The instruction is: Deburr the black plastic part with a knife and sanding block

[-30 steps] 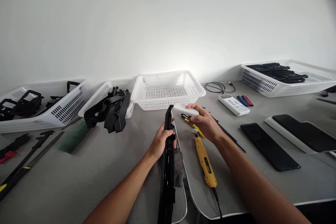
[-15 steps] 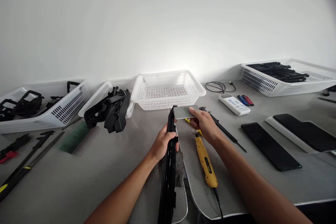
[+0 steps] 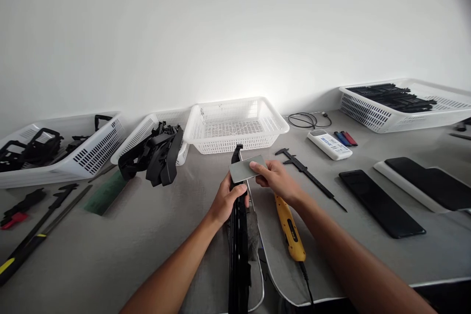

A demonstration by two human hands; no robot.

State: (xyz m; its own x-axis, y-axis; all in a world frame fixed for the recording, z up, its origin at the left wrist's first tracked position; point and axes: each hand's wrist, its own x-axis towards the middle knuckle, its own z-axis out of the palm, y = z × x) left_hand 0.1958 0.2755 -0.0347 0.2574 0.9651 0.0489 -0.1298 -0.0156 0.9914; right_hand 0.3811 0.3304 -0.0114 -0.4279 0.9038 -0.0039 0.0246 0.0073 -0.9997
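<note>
A long black plastic part [image 3: 239,255] runs from the bottom edge up toward the middle basket, and my left hand [image 3: 225,201] is wrapped round its upper stretch. My right hand [image 3: 277,179] pinches a flat grey-green plate [image 3: 243,169] between thumb and fingers. This plate lies across the black part, just above my left thumb, and hides some of it. Below my right hand a yellow corded tool [image 3: 290,230] rests on the table, its top end hidden by the hand.
The middle white basket [image 3: 235,146] stands behind my hands. Baskets of black parts [image 3: 162,152] are at left and another [image 3: 393,98] at far right. A black caliper [image 3: 309,174], white device [image 3: 330,144] and phone [image 3: 381,203] lie right; tools [image 3: 37,230] lie left.
My right hand and the plate have moved left and slightly down, so the plate now crosses over the black part. The black part's top end has shifted a little left.
</note>
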